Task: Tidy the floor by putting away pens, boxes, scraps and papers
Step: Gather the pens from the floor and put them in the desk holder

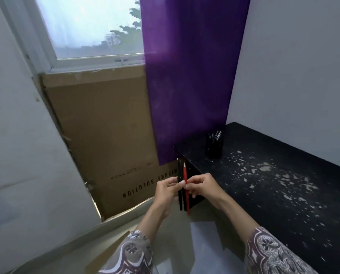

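Beside the black table [264, 175], my left hand [166, 191] and right hand [201, 186] both pinch closed on upright pens [183, 175].

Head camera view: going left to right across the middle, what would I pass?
White door panel → cardboard box → purple curtain → black pen holder → black desk with pale flecks.

1. I log this as a small room in a home or plain office.
2. Upper left: window [90, 26]; centre: purple curtain [187, 76].
3. Right: worn black desk [273, 184] with pen holder [214, 145].
4. Centre left: flat cardboard carton [105, 125] leaning below the sill.
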Motion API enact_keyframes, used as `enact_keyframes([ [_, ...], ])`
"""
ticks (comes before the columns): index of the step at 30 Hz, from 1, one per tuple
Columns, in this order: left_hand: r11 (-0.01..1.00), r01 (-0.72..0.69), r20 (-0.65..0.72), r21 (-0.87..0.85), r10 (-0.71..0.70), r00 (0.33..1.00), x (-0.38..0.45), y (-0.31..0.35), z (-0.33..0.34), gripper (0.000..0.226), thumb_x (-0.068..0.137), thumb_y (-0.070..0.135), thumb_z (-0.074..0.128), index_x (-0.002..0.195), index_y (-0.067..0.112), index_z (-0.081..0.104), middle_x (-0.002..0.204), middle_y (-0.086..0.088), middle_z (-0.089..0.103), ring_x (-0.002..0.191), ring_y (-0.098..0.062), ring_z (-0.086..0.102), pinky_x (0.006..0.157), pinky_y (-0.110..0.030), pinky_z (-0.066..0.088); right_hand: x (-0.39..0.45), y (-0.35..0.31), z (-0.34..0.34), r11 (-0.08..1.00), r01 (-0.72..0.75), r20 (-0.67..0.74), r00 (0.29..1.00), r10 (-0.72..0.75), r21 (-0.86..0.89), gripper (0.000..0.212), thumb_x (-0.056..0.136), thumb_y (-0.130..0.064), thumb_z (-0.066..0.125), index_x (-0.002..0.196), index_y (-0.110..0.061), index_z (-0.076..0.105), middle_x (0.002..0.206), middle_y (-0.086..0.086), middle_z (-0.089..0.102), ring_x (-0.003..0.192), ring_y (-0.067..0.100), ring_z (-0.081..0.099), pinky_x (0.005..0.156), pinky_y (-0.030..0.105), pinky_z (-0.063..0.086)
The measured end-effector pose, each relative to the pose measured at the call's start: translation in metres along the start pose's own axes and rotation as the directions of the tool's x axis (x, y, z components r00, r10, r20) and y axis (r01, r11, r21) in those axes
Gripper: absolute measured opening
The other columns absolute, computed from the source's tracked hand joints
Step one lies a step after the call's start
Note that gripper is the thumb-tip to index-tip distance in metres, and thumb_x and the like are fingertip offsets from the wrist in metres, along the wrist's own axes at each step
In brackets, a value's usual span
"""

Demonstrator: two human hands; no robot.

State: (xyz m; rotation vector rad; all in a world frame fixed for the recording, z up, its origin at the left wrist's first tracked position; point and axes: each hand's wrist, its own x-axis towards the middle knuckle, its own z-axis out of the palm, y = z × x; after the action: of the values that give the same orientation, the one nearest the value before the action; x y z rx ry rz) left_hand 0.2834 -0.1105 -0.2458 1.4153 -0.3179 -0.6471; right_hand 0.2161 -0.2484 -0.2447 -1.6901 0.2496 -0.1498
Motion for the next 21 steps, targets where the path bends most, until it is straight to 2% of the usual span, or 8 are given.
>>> enact_keyframes([
  [3,0.995,0.041,-0.039,-0.095,-0.045,0.998,0.034,0.003,0.023,0.032,0.083,0.003,0.064,0.110,-0.015,0.058,0.110,-0.035,0.062,0.103,-0.047,0.061,0.095,-0.057,0.047,0.022,0.001,-0.027,0.999,0.000,-0.025,1.000,-0.001,-0.042,0.009,0.080,-0.004,0.068,0.084,0.002,0.072,0.059,0.000,0.064,0.049,0.007,0.055,0.052,0.017,0.047],
  [5,0.992,0.039,-0.045,-0.120,-0.044,0.998,0.064,0.008,0.040,0.031,0.083,0.002,0.064,0.108,-0.015,0.059,0.107,-0.033,0.063,0.103,-0.042,0.063,0.096,-0.053,0.048,0.043,0.002,-0.050,0.997,0.029,-0.062,0.998,-0.033,-0.068,0.004,0.079,-0.003,0.068,0.079,-0.001,0.072,0.054,-0.003,0.063,0.046,0.007,0.052,0.049,0.016,0.044],
  [7,0.993,0.032,-0.032,-0.118,-0.036,0.999,0.099,0.012,0.060,0.029,0.083,0.004,0.064,0.106,-0.013,0.062,0.105,-0.031,0.065,0.100,-0.039,0.064,0.095,-0.048,0.050,0.067,0.003,-0.080,0.994,0.052,-0.093,0.994,-0.061,-0.097,0.005,0.079,-0.004,0.068,0.077,-0.001,0.071,0.053,-0.002,0.061,0.043,0.005,0.050,0.047,0.014,0.042],
  [12,0.999,-0.040,-0.064,-0.029,0.038,0.997,0.186,0.026,0.112,0.026,0.083,0.010,0.065,0.104,-0.006,0.067,0.103,-0.025,0.069,0.100,-0.036,0.065,0.096,-0.046,0.049,0.130,0.002,-0.158,0.972,0.074,-0.154,0.982,-0.111,-0.224,0.008,0.081,-0.007,0.068,0.079,0.000,0.070,0.058,0.005,0.062,0.045,0.009,0.055,0.049,0.020,0.047],
  [14,0.996,-0.084,-0.078,0.013,0.084,0.993,0.222,0.031,0.132,0.021,0.084,0.010,0.065,0.102,0.003,0.071,0.098,-0.012,0.073,0.094,-0.018,0.068,0.086,-0.026,0.054,0.158,0.002,-0.193,0.966,0.076,-0.205,0.970,-0.129,-0.249,0.010,0.081,-0.007,0.068,0.079,0.003,0.069,0.060,0.007,0.064,0.045,0.011,0.057,0.050,0.022,0.048],
  [16,0.993,-0.108,-0.095,0.041,0.112,0.989,0.258,0.034,0.149,0.014,0.084,0.010,0.065,0.096,0.010,0.073,0.082,0.008,0.074,0.076,0.004,0.067,0.062,-0.007,0.049,0.187,0.006,-0.226,0.958,0.079,-0.258,0.954,-0.153,-0.276,0.009,0.081,-0.007,0.067,0.077,0.001,0.068,0.061,0.009,0.065,0.045,0.013,0.059,0.051,0.022,0.050],
  [18,0.988,-0.129,-0.119,0.080,0.138,0.983,0.292,0.035,0.160,0.011,0.084,0.009,0.065,0.087,0.015,0.073,0.073,0.013,0.071,0.066,0.010,0.065,0.052,-0.005,0.045,0.213,0.011,-0.256,0.946,0.090,-0.306,0.933,-0.190,-0.311,0.010,0.082,-0.007,0.067,0.073,-0.003,0.067,0.060,0.007,0.066,0.047,0.014,0.062,0.052,0.024,0.053],
  [21,0.975,-0.147,-0.152,0.169,0.173,0.973,0.328,0.033,0.167,0.008,0.083,0.005,0.066,0.086,0.008,0.072,0.079,0.002,0.070,0.070,-0.001,0.064,0.056,-0.009,0.048,0.240,0.020,-0.281,0.931,0.098,-0.353,0.907,-0.229,-0.351,0.011,0.083,-0.008,0.066,0.073,-0.003,0.066,0.062,0.007,0.067,0.048,0.010,0.063,0.052,0.020,0.053],
])
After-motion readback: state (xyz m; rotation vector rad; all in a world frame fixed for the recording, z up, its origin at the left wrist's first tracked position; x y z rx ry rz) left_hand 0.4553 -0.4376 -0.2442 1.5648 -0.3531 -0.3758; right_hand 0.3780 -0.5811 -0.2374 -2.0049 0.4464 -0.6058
